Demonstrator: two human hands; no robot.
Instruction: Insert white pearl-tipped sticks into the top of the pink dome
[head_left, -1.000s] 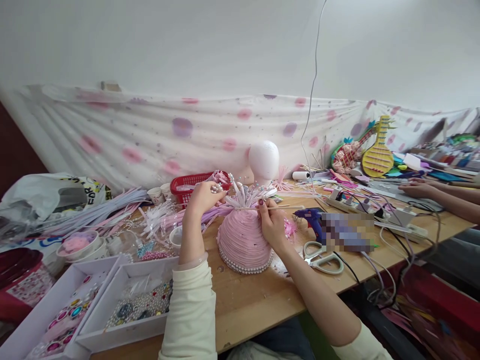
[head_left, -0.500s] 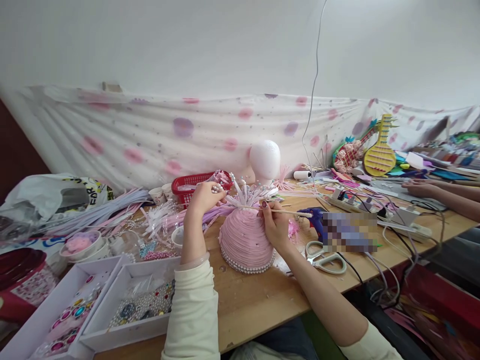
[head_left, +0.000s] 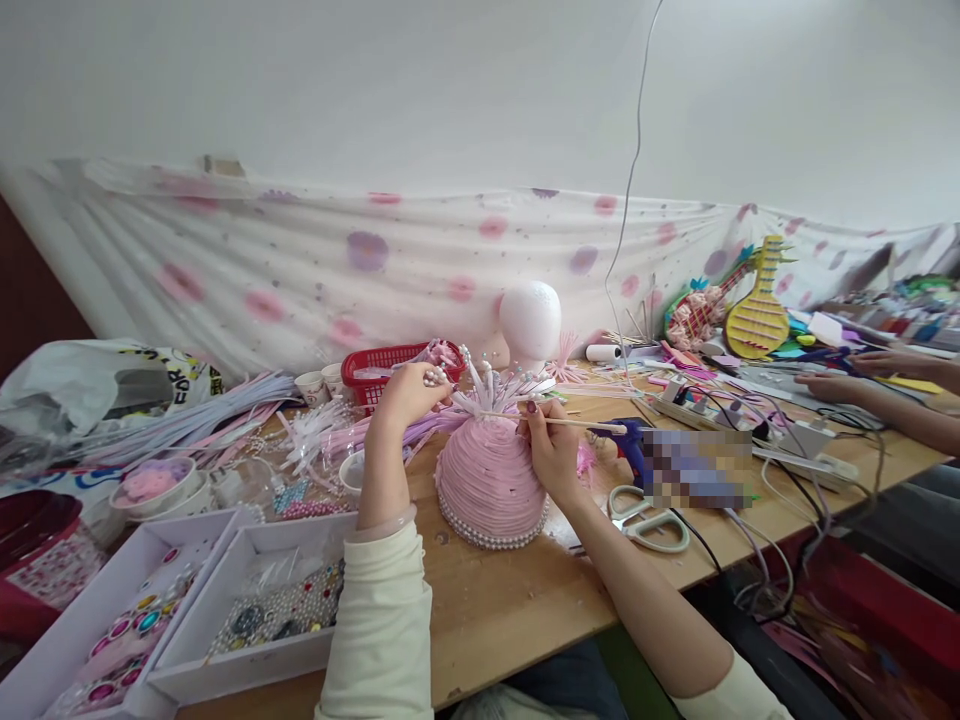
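Observation:
A pink dome [head_left: 491, 480] wrapped in ridged strands, with pearls round its base, sits on the table. White and pale strips tipped with pearls [head_left: 487, 385] fan out of its top. My left hand [head_left: 412, 395] is at the upper left of the dome, fingers closed, with pearl-tipped pieces showing at its fingers. My right hand [head_left: 551, 440] is beside the dome's upper right, pinching a thin wooden stick [head_left: 585, 424]. The stick lies almost level, its left end at the base of the strips.
Behind the dome stand a white foam head [head_left: 530, 320] and a red basket [head_left: 360, 365]. Boxes of beads [head_left: 255, 660] are at the left front. Scissors [head_left: 660, 530], a blue glue gun [head_left: 628, 445] and a power strip [head_left: 795, 450] lie right. Another person's hands [head_left: 832, 388] are far right.
The other person's hands at the far right have shifted, and a second one now shows. The view has moved slightly. My hands have stayed almost in place at the dome.

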